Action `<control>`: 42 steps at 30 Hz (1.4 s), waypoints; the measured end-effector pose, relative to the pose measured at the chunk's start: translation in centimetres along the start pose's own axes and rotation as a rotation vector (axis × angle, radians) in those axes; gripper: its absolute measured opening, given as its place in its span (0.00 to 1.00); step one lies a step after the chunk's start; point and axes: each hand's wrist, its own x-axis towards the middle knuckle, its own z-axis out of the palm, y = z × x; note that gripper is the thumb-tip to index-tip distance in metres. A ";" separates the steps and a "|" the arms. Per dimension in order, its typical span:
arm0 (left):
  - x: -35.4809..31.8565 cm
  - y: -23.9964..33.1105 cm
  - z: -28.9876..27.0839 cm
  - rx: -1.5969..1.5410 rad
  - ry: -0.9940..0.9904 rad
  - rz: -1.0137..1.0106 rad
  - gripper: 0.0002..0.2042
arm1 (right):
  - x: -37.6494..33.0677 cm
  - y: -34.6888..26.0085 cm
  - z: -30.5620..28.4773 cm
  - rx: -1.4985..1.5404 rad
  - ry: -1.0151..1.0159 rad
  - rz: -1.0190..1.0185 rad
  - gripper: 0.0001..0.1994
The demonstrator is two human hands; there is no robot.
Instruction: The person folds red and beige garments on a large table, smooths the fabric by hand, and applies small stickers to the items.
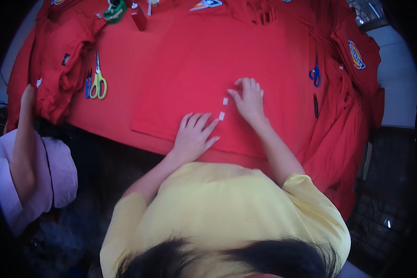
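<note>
A red garment (180, 83) lies spread flat on the table in front of me. Two small white tabs (222, 116) rest on it, one a little beyond the other. My left hand (193, 135) lies on the cloth with fingers spread, its index fingertip close to the nearer tab. Just right of the farther tab, my right hand (250, 101) is over the garment, thumb and bent index finger apart. Nothing shows between them. A small white bit is visible at that hand's outer edge; I cannot make out what it is.
Yellow-handled scissors (98, 85) and blue snips (88, 85) lie left. Blue-handled scissors (315, 75) and dark tweezers-like tool (316, 105) lie right. A green tape dispenser (115, 11) and red bottle (138, 17) stand at back. Red garments (62, 55) surround them. Another person's arm (24, 139) is at left.
</note>
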 end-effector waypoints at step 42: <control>7.4 0.3 4.9 0.133 -0.007 0.007 0.27 | -9.7 7.1 -1.8 -0.130 0.164 -0.162 0.27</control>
